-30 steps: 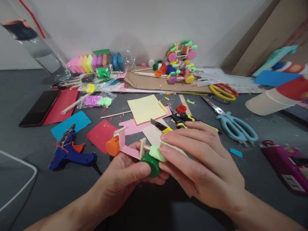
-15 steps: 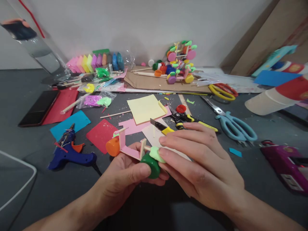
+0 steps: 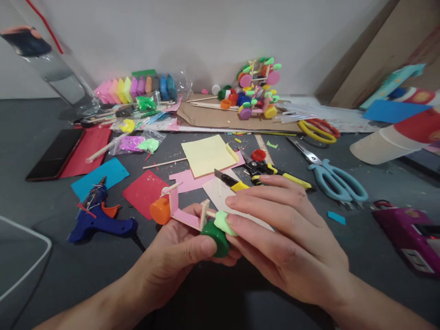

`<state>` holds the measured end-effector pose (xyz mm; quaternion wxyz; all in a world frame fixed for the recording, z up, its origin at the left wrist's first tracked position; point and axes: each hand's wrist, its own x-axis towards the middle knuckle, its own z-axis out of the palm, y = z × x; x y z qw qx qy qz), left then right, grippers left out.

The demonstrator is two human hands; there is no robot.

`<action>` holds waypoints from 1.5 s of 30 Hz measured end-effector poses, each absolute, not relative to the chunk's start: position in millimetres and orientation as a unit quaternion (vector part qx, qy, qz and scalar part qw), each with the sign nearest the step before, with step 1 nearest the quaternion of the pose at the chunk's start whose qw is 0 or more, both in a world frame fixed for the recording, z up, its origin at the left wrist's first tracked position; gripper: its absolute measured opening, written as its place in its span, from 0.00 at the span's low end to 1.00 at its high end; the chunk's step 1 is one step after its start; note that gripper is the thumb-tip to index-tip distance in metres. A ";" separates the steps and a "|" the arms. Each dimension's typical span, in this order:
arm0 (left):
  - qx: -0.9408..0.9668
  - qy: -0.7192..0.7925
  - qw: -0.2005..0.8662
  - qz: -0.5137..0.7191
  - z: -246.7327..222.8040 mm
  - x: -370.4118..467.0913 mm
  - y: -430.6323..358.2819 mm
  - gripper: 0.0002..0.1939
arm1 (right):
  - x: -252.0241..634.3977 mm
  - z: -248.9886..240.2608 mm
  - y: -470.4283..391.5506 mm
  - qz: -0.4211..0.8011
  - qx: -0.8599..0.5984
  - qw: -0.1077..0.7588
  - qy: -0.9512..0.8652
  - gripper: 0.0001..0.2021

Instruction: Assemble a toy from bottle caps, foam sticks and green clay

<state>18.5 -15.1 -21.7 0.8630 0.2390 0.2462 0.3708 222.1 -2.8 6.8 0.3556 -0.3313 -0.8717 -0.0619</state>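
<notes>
A small toy car frame (image 3: 187,217) of pink strips and wooden sticks rests in my left hand (image 3: 185,252). My left thumb presses on its green bottle cap (image 3: 216,239), and the fingers wrap beneath. An orange cap (image 3: 160,211) sits at the frame's far left end. At the right end, a stick carries a lump of light green clay (image 3: 224,222). My right hand (image 3: 285,238) pinches this clay with the index finger on top; its thumb is hidden. The other right fingers stretch out over the table.
A blue glue gun (image 3: 99,215) lies left. Beyond my hands are yellow sticky notes (image 3: 209,155), a utility knife (image 3: 230,180) and black-and-yellow pliers (image 3: 257,169). Blue-handled scissors (image 3: 332,178) and a white bottle (image 3: 381,142) are right. Finished cap-wheeled cars (image 3: 257,98) stand at the back.
The toy car has tilted slightly in my left hand, and its orange end has shifted a little left. My right fingertips have moved slightly on the green clay.
</notes>
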 end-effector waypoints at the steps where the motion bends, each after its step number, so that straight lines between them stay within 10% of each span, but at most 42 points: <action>1: 0.241 0.248 0.862 0.370 -22.2 18.6 -15.1 0.12 | 222.2 6.5 -3.0 -0.060 -0.332 0.357 -0.871 0.10; 26: 0.264 0.329 0.790 0.444 -18.0 18.2 -15.5 0.15 | 225.4 1.7 11.2 0.015 -0.428 0.412 -0.805 0.09; 36: 0.254 0.407 0.755 0.447 -14.9 18.3 -10.8 0.15 | 251.7 -15.5 33.8 -0.084 -0.508 0.068 -0.855 0.09; 45: 0.237 0.358 0.788 0.442 -5.8 17.0 -8.1 0.10 | 242.1 -12.9 29.3 -0.088 -0.538 0.039 -0.837 0.10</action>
